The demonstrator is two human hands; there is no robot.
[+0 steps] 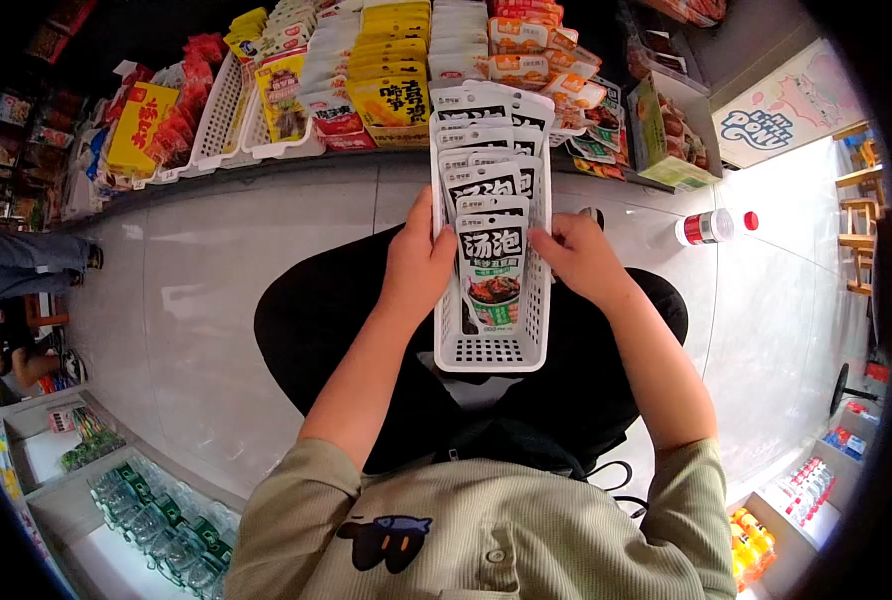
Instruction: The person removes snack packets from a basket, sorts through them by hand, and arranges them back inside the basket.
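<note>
A long white plastic basket point(493, 354) with slotted sides rests above my lap, tilted toward me. Snack packets point(492, 275) stand in a row inside it, white and green with black lettering; the front one shows a bowl of food. My left hand point(418, 258) is closed on the basket's left side, its thumb over the rim near the front packet. On the opposite side my right hand point(578, 256) grips the right rim, thumb and fingertips at the edge of the packets. The fingers beneath the basket are hidden.
A low shelf ahead holds yellow packets point(387, 90), orange packets point(541, 60) and another white basket point(223, 120). A bottle point(704, 228) is on the floor at right, near a red cap point(751, 220). Bottled drinks point(161, 530) stand lower left; people point(26, 265) are at far left.
</note>
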